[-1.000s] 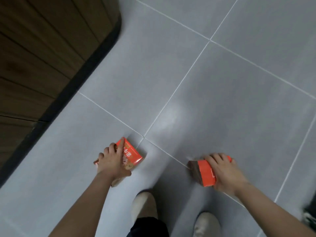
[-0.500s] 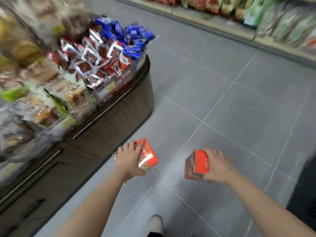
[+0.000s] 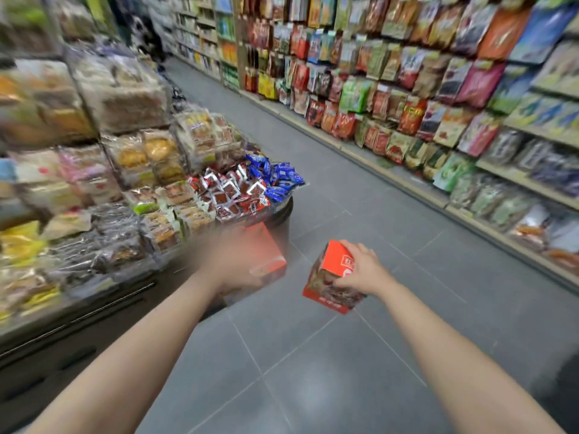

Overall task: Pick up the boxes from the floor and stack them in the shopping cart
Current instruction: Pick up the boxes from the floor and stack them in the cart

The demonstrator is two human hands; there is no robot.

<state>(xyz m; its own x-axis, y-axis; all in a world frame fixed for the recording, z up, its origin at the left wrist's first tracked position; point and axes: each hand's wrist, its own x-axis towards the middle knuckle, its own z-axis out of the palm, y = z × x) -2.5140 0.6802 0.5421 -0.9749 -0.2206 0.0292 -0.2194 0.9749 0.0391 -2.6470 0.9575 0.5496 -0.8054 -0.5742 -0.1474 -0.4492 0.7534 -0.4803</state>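
Note:
Two orange-red boxes are off the floor, one in each hand. My left hand (image 3: 232,264) grips the left box (image 3: 271,255); both are motion-blurred, in front of the end of the snack display. My right hand (image 3: 363,270) holds the right box (image 3: 329,277) from its right side, fingers curled over the top and thumb on the printed face; this box is tilted, well above the grey tiles. The two boxes are apart, about a hand's width between them. No shopping cart is in view.
A low dark display counter (image 3: 282,214) piled with packaged snacks runs along my left. Shelves (image 3: 470,189) full of snack bags line the right side. A grey tiled aisle (image 3: 344,189) runs between them into the distance.
I have risen from a crouch over the floor with both boxes lifted. The view has swung up from the tiles to the aisle, and my hands with the boxes are now held higher.

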